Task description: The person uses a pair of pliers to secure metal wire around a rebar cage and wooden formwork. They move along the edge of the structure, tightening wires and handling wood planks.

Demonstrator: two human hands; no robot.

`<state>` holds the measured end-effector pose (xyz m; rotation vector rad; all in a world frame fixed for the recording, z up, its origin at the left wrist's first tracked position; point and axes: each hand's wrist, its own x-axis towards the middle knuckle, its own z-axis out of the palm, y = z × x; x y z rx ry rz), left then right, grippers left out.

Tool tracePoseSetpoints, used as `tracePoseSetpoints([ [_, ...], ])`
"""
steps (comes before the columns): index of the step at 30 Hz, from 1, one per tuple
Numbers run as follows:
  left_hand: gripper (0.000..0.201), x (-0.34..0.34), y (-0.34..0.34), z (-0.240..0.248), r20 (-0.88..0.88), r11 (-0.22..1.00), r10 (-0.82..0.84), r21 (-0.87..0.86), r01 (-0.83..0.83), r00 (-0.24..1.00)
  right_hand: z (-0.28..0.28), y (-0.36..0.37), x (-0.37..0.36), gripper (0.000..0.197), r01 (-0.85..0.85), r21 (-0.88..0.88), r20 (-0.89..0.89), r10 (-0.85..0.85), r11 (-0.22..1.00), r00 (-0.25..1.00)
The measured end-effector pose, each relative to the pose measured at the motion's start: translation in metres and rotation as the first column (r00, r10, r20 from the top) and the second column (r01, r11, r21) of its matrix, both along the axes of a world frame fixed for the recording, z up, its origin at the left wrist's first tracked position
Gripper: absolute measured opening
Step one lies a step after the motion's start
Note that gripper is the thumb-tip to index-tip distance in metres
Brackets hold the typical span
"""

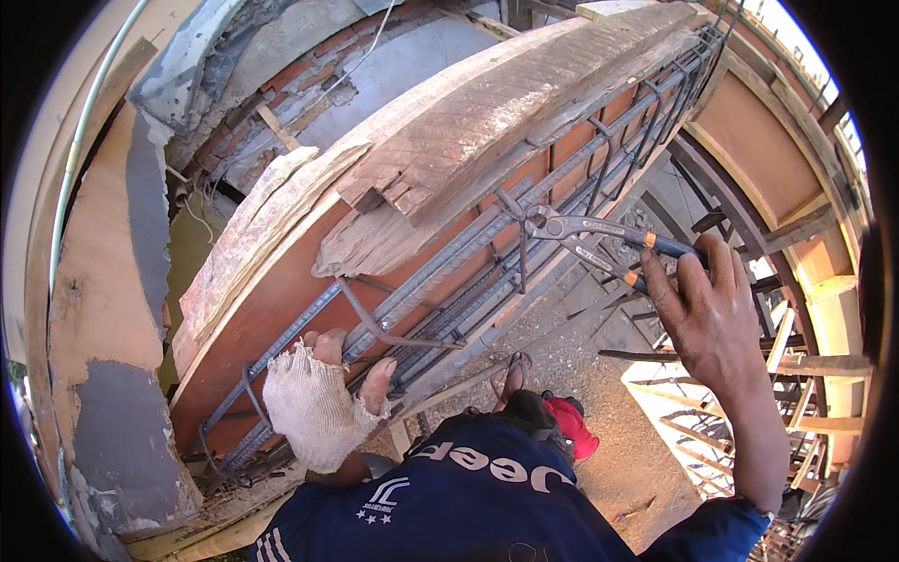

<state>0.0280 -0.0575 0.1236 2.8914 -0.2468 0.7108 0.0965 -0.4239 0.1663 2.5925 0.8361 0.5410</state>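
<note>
My right hand [709, 323], bare, is closed round the dark, orange-tipped grips of a pair of steel end-cutting pincers [585, 227]. The pincers' round head meets the rebar cage where a bent stirrup [522, 248] crosses a lengthwise bar; any tie wire there is too small to make out. My left hand [323, 398], in a worn whitish knit glove with bare fingertips, grips a ribbed rebar [421, 273] lower down the cage. Thumb and fingers lie on either side of that bar. Another bent stirrup [379, 328] stands just beyond the left hand.
Reddish formwork board [272, 300] backs the cage, with rough timber planks [487, 112] along its top. Below lies a gritty floor [562, 384], where a red item [571, 426] shows. Wooden shuttering [777, 159] curves at the right; a broken plastered wall [103, 300] stands left.
</note>
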Motion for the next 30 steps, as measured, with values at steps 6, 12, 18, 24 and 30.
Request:
tracePoseSetpoints([
  [6,0.039,0.001,0.001,0.002,0.009,1.000,-0.011,-0.017,0.011,1.000,0.041,0.007,0.010,0.077,0.055,0.045,-0.074,-0.052,0.997,0.996],
  [12,0.041,0.004,0.004,0.000,0.018,1.000,-0.022,0.021,0.022,1.000,0.045,0.015,0.015,0.053,0.192,-0.092,-0.199,-0.207,0.977,0.958],
  [18,0.047,-0.003,0.004,-0.006,-0.005,0.998,0.051,0.032,-0.051,0.999,0.008,-0.002,0.022,0.044,0.481,0.380,-0.855,0.102,0.790,0.509],
  [24,0.054,0.001,0.002,-0.004,-0.069,0.998,0.068,-0.014,-0.069,0.995,-0.112,0.003,-0.009,0.059,0.358,0.743,-0.547,0.206,0.566,0.811],
  [30,0.052,-0.001,0.004,-0.002,-0.090,0.997,0.067,-0.042,-0.071,0.994,-0.086,0.004,0.008,0.062,0.354,0.672,-0.569,0.147,0.650,0.809],
])
